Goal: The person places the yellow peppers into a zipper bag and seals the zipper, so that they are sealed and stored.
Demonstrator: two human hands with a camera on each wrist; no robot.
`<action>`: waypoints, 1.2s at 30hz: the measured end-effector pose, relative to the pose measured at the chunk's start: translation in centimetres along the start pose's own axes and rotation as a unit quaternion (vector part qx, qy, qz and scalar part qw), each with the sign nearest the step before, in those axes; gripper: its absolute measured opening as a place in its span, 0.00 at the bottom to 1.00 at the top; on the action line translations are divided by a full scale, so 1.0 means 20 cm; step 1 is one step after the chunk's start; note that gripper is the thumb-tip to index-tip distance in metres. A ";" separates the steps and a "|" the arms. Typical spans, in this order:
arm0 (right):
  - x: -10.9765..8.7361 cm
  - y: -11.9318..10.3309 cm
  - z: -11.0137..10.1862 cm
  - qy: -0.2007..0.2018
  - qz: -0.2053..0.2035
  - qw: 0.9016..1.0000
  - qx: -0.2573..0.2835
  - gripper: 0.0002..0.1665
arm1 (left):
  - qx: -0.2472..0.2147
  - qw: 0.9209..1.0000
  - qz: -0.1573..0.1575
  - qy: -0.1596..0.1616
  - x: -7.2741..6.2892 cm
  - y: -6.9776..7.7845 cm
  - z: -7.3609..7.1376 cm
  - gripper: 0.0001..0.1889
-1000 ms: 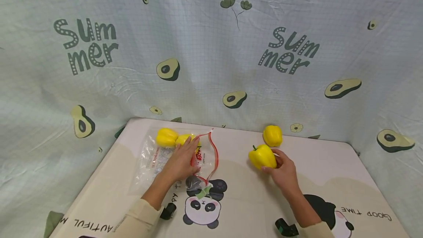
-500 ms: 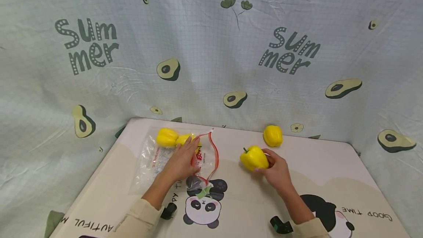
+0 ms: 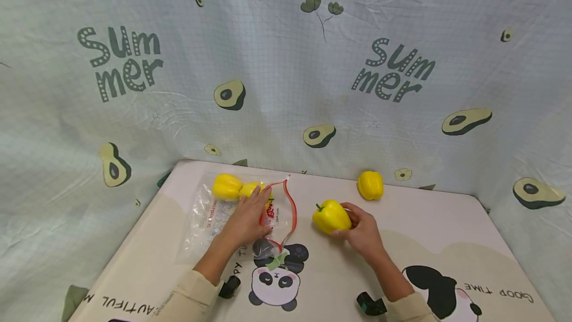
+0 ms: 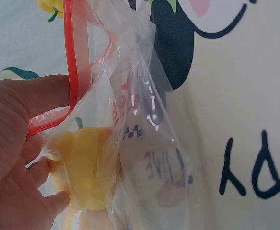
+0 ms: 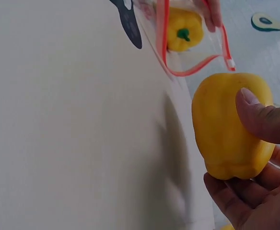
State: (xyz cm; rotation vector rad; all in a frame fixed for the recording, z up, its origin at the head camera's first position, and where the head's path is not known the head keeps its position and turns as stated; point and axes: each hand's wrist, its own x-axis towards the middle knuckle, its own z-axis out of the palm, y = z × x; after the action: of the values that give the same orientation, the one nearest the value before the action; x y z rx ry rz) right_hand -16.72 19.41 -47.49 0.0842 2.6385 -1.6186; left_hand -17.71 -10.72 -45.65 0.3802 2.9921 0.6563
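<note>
My right hand [image 3: 364,232] grips a yellow bell pepper [image 3: 329,216] by its base end, its green stem pointing left toward the bag. The right wrist view shows the thumb across this pepper [image 5: 219,124] and fingers under it, with its shadow on the table. My left hand [image 3: 245,218] holds the red-edged mouth of a clear zip bag [image 3: 196,235], thumb hooked at the red strip [image 4: 72,57]. Inside the bag lie two yellow bell peppers, one at the far left [image 3: 227,186] and another [image 3: 249,190] partly hidden by my fingers. The bag's mouth gapes toward the right hand.
Another yellow bell pepper [image 3: 370,185] stands at the back of the table [image 3: 429,222], near the hanging cloth [image 3: 277,63] that walls it in. The table cover has printed pandas and lettering. Black wrist devices [image 3: 371,304] sit at both wrists.
My right hand has carried the yellow bell pepper leftward, closer to the bag's mouth. The left hand and the bag have stayed in place.
</note>
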 end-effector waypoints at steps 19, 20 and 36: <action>0.01 -0.06 0.17 -0.015 -0.023 1.000 0.005 0.43 | -0.003 1.000 0.000 -0.004 -0.01 0.01 0.00 0.55; 0.01 -0.06 0.17 -0.016 -0.023 1.000 0.006 0.43 | -0.003 1.000 0.000 -0.004 -0.01 0.01 0.00 0.55; 0.07 -0.10 0.29 -0.033 -0.032 0.999 0.023 0.42 | -0.006 1.000 -0.008 -0.009 0.00 -0.01 0.00 0.55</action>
State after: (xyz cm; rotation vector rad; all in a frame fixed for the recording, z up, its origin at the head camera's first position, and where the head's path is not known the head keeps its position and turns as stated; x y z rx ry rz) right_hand -18.15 13.38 -48.32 -0.0524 2.5816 -1.6721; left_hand -17.70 -10.88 -45.71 0.3589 2.9698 0.6668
